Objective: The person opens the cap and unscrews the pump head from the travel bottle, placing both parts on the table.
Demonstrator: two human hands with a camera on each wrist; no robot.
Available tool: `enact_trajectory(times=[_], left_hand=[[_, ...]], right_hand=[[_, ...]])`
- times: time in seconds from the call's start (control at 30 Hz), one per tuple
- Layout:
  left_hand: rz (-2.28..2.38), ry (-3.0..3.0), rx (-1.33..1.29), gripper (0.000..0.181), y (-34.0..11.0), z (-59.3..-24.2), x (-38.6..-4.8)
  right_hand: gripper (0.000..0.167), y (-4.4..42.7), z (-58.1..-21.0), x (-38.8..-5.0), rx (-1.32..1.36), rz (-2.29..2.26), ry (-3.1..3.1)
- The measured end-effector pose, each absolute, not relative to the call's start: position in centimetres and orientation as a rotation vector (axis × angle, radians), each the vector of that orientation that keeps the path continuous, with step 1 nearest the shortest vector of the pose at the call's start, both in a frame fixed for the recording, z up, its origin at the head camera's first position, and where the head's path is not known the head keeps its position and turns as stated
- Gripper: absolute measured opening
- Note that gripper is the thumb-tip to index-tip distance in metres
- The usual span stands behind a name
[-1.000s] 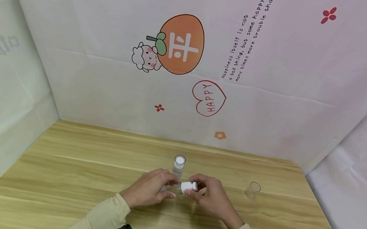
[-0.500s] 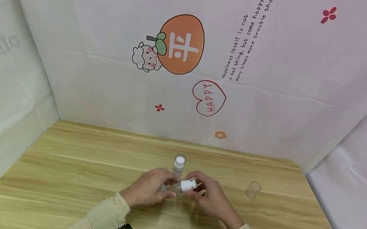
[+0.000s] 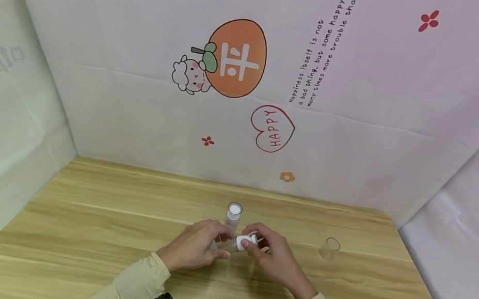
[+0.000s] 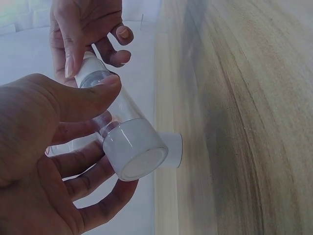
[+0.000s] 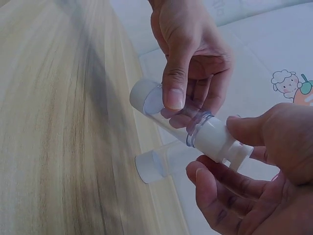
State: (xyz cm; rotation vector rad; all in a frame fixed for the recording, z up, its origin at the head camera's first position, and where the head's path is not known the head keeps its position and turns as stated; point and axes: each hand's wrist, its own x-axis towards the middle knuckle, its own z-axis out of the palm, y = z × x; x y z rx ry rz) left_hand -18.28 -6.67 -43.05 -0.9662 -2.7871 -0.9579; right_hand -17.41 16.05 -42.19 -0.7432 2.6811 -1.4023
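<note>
My left hand [image 3: 195, 246] grips a clear bottle [image 4: 128, 108] with a white base [image 4: 136, 150], held tilted above the table. My right hand [image 3: 280, 261] pinches the bottle's white collar [image 5: 213, 139] between thumb and fingers at the other end; a narrower white tip sticks out beyond it. Just behind the hands, a second clear bottle with a white top [image 3: 234, 212] stands upright on the table. The right wrist view shows its white base [image 5: 150, 167] below the held bottle.
A clear, empty-looking cap [image 3: 329, 248] stands on the wooden table [image 3: 116, 213] to the right of my right hand. Printed white cloth [image 3: 341, 160] rises behind the table and at both sides.
The bottle's white end has tipped slightly upward, with my right hand's fingers raised a little. My right thumb has shifted onto the white collar. My left hand looks almost unmoved.
</note>
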Motion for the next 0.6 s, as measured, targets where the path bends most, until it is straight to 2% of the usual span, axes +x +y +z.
enact_trajectory(times=[0.2,0.6], left_hand=[[-0.955,-2.787,-0.965,0.032,-6.67,-43.14,-18.29],[-0.968,-2.790,-0.963,0.033,-6.67,-43.22,-18.34]], right_hand=[[0.024,16.09,-41.97,-17.19,-0.612,-1.400,2.682],[0.027,16.49,-41.83,-17.45,-0.542,-1.492,2.489]])
